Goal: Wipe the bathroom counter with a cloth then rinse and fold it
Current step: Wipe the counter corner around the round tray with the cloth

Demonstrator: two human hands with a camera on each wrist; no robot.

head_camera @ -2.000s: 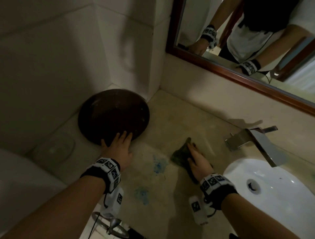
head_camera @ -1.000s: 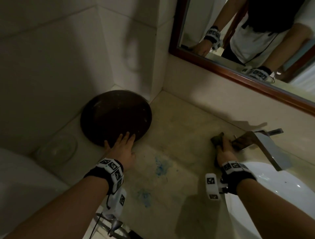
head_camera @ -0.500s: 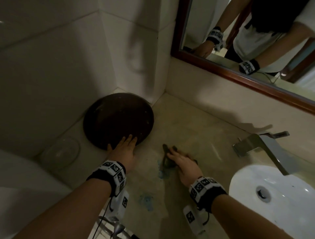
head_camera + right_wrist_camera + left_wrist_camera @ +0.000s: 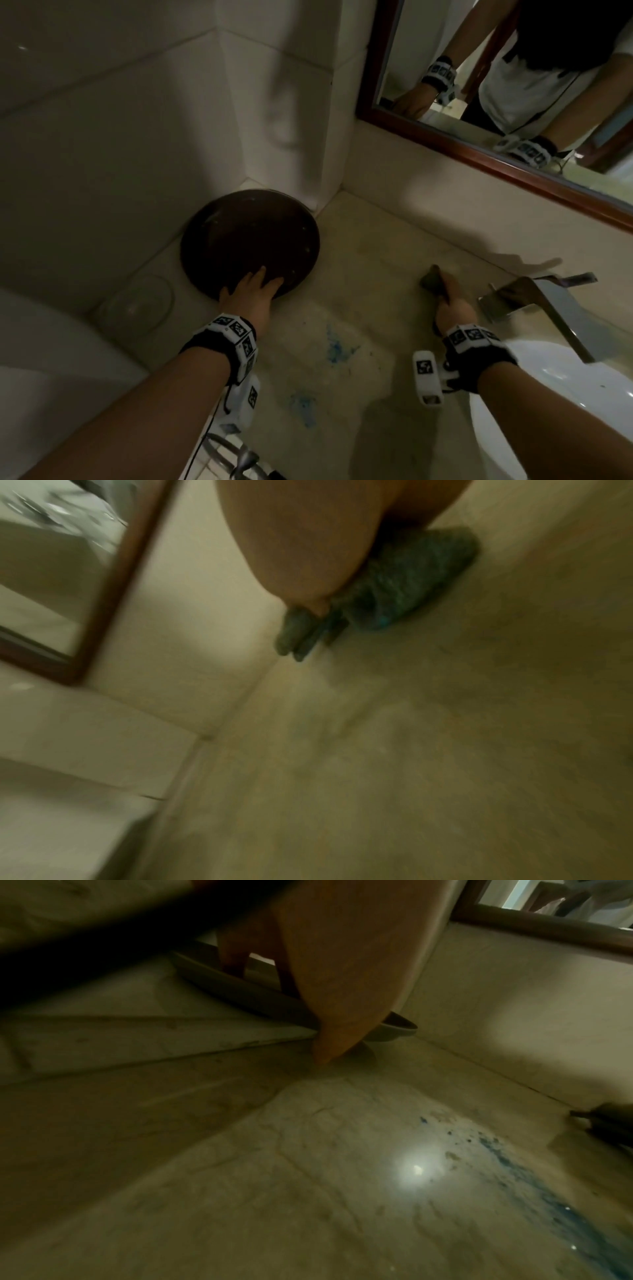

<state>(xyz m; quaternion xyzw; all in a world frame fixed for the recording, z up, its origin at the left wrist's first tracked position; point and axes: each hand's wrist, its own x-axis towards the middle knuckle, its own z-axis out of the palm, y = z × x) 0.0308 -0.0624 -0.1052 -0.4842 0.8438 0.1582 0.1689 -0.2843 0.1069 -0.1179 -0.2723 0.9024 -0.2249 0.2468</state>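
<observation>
A dark crumpled cloth (image 4: 432, 281) lies on the beige counter (image 4: 359, 260), just left of the faucet (image 4: 534, 301). My right hand (image 4: 452, 305) presses down on it, fingers curled over the bunched fabric. In the right wrist view the cloth (image 4: 411, 582) bulges out from under my palm (image 4: 308, 534). Blue stains (image 4: 337, 349) mark the counter between my arms and also show as a blue streak (image 4: 514, 1164) in the left wrist view. My left hand (image 4: 255, 291) rests with straight fingers on the rim of a dark round dish (image 4: 250, 240).
A clear glass bowl (image 4: 137, 308) sits left of the dish by the tiled wall. The white sink (image 4: 555, 394) lies at the right under the faucet spout. A wood-framed mirror (image 4: 479, 150) hangs above the backsplash. A second faint blue patch (image 4: 301, 404) is near the front edge.
My right hand has swept the cloth from the blue stain in mid-counter to the right, up beside the faucet. My left hand has stayed on the dish rim.
</observation>
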